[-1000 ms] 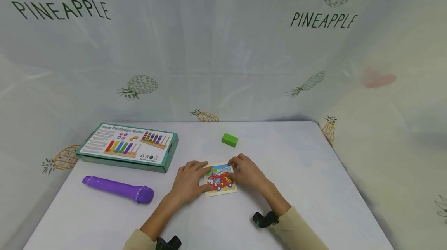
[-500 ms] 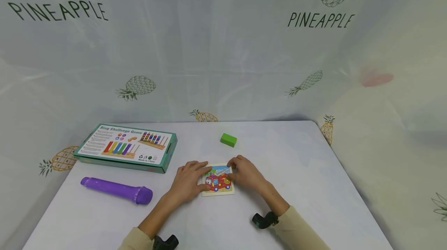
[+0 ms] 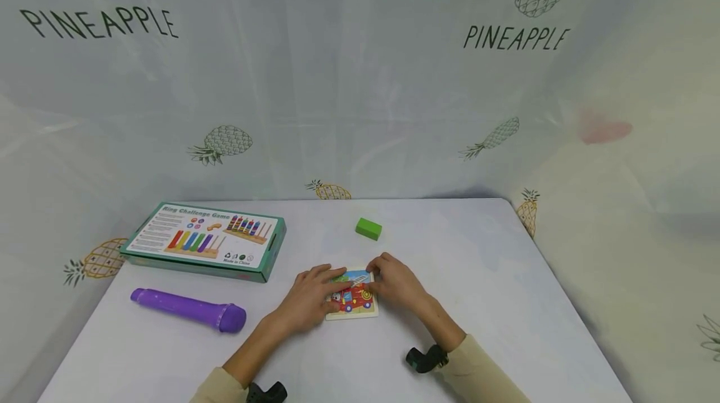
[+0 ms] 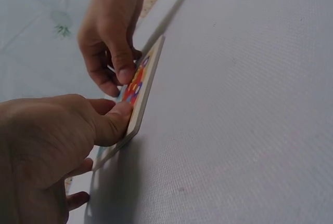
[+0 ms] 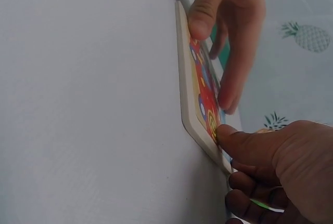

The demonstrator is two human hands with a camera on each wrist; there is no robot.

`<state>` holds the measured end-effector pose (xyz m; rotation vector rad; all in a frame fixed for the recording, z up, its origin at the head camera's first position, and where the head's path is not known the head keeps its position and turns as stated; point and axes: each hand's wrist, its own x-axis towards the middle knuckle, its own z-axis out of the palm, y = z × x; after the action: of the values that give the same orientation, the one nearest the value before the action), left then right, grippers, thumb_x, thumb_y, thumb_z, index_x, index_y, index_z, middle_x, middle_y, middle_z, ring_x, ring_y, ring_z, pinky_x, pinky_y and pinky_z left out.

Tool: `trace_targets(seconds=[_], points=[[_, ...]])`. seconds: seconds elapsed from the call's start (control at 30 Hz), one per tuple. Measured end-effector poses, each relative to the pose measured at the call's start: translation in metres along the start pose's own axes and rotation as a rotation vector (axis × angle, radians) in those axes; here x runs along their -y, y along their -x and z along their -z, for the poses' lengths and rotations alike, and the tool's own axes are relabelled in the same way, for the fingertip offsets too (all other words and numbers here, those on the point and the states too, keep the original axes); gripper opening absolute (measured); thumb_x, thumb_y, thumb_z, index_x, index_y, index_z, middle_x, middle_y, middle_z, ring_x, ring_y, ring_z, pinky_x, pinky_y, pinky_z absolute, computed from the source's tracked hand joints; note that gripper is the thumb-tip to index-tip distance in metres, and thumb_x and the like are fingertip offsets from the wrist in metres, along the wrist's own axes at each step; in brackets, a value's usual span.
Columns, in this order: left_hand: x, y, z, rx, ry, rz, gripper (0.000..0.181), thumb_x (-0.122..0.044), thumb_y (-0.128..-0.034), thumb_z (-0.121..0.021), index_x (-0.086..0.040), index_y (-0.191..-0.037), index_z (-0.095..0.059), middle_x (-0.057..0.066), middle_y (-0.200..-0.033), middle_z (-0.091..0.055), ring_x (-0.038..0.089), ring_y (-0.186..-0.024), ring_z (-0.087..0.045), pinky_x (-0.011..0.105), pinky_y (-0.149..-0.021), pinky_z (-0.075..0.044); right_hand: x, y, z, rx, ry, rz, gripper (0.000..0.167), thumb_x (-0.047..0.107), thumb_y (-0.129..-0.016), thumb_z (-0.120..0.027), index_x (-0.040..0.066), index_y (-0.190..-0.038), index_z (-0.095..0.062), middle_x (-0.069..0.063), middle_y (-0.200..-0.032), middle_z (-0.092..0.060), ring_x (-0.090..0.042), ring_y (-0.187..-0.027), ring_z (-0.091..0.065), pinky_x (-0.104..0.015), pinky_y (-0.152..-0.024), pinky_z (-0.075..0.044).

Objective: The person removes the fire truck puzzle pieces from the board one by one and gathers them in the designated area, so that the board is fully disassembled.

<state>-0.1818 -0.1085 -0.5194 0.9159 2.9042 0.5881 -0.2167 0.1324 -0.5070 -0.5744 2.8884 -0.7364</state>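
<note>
Board (image 3: 354, 297), pale, square, wood-like, showing a red truck (image 3: 358, 298), is sitting midway on the white table (image 3: 467, 265).
Left hand (image 3: 311, 298) is touching it, fingers apart; right hand (image 3: 397, 282) is pinching its right edge. Soft pressing is probably helping.

A purple microphone (image 3: 188, 310) lies near a green-edged game box (image 3: 202, 237).

Left forearm (image 3: 255, 343) angled inward, left grip (image 3: 309, 300) with fingers (image 3: 339, 287) fairly straight, right forearm (image 3: 443, 322) angled inward, right grip (image 3: 396, 281) with fingers curled opposite thumb (image 5: 252, 146)
</note>
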Motion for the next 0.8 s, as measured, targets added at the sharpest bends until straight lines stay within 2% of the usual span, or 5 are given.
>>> trace_targets(seconds=[0.23,0.47,0.67,0.8], points=[[-0.0018,0.0011,0.0001,0.031,-0.083,-0.03,0.046,-0.031,-0.0951,-0.068,-0.035,-0.14,-0.06,-0.001,-0.156,-0.045,0.035,-0.145,-0.034,0.064,-0.106,-0.036,0.0014,-0.0003,-0.0005,0.001,-0.002,-0.005,0.034,0.029,-0.085,-0.082,0.009,-0.11,-0.069,0.001,-0.101,-0.059,-0.012,-0.088,-0.056,-0.033,-0.08,-0.052],[-0.0003,0.0,-0.0011,0.038,-0.093,-0.031,0.046,-0.032,-0.0959,-0.067,-0.036,-0.141,-0.059,-0.002,-0.156,-0.044,0.035,-0.146,-0.033,0.063,-0.106,-0.035,0.0016,0.0003,0.0003,-0.001,-0.001,0.007,0.026,0.027,-0.085,-0.081,0.011,-0.101,-0.07,0.001,-0.1,-0.058,-0.012,-0.084,-0.054,-0.033,-0.078,-0.051],[-0.0005,0.0002,-0.0015,0.045,-0.093,-0.029,0.046,-0.032,-0.0963,-0.066,-0.036,-0.142,-0.058,-0.002,-0.157,-0.044,0.035,-0.146,-0.033,0.064,-0.106,-0.035,0.0019,0.0009,0.0006,0.0,-0.011,-0.007,0.034,0.028,-0.085,-0.082,0.009,-0.111,-0.07,0.001,-0.098,-0.058,-0.012,-0.082,-0.053,-0.03,-0.075,-0.05],[-0.0008,0.0007,-0.0012,0.052,-0.09,-0.03,0.046,-0.033,-0.0971,-0.065,-0.037,-0.142,-0.057,-0.002,-0.157,-0.043,0.035,-0.147,-0.032,0.063,-0.107,-0.035,0.0028,0.0017,0.0009,-0.003,0.02,0.007,0.033,0.029,-0.085,-0.082,0.009,-0.109,-0.071,0.002,-0.097,-0.059,-0.011,-0.081,-0.053,-0.029,-0.074,-0.05]])
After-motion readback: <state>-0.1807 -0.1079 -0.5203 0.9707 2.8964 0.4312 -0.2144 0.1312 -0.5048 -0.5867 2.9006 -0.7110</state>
